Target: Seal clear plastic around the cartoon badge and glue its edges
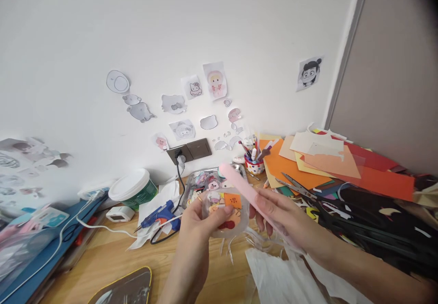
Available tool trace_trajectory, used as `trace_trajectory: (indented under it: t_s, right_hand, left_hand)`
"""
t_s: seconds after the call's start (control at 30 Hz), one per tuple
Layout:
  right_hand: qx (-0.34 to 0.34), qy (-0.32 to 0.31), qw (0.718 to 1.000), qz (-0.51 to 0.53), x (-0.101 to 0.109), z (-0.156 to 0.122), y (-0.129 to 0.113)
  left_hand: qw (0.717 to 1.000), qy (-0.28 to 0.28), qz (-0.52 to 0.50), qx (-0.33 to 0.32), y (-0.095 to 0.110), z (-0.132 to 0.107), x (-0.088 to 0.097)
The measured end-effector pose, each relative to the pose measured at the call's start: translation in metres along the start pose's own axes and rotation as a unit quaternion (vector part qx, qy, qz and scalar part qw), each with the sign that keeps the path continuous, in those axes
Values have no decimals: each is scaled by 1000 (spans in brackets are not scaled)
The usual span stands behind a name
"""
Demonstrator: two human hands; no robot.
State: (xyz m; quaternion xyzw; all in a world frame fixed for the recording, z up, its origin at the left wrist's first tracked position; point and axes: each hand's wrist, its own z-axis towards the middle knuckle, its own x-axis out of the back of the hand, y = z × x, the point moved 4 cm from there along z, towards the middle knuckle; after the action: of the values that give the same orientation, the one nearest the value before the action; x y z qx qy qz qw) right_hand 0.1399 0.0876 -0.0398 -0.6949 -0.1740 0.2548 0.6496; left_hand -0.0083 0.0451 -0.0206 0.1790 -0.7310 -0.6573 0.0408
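The left hand (196, 224) holds a translucent container (245, 218) of colourful bits (233, 200), the right hand (285, 213) a long pink piece (238, 183); wooden worktop (102, 255), white far wall (171, 26).

The strip (237, 183) is pale pink, the square (234, 200) orange with dark marks, the glue gun (160, 213) blue, the cup (255, 164) spotted.

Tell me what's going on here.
A person's left hand holds a translucent container of small colourful pieces, its thumb over them. The right hand holds a long pink piece, tilted beside the container. A blue glue gun lies on the desk to the left, and paper sheets are piled at the right.
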Motion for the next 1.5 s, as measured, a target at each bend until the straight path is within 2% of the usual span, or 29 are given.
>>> trace_trajectory:
  t_s: [0.13, 0.2, 0.3, 0.37, 0.67, 0.8, 0.87, 1.0, 1.07, 1.33, 1.5]
  right_hand:
    - [-18, 85, 995, 56, 8, 0, 0]
    - [-8, 64, 997, 50, 7, 0, -2]
    - [12, -20, 1000, 10, -1, -1, -4]
    - [19, -51, 998, -22, -4, -3, -4]
    - [51, -14, 994, -100, 0, -8, -10]
    - [34, -22, 996, -78, -2, -6, -8]
    - [17, 1, 999, -37, 1, -3, -5]
    - [-11, 109, 993, 48, 16, 2, 1]
    - [-14, 122, 991, 62, 18, 3, 1]
    - [12, 8, 1000, 25, 1, -3, -4]
    - [36, -12, 999, -5, 2, -4, -7]
  left_hand:
    - [999, 9, -37, 4, 0, 2, 1]
    - [999, 14, -52, 4, 0, 2, 1]
    - [997, 16, -70, 11, -2, 3, 1]
    - [997, 6, -75, 16, -4, 3, 0]
    - [998, -25, -34, 38, -1, -2, -4]
    - [999, -28, -21, 39, -1, -3, -3]
    - [999, -32, -16, 34, -2, -3, -2]
    - [999, -33, -30, 17, -3, -2, 0]
    - [999, -32, -36, 15, -4, -1, 1]
    - [999, -30, -44, 3, -3, 2, 1]
    - [998, -31, -53, -6, -4, 3, 3]
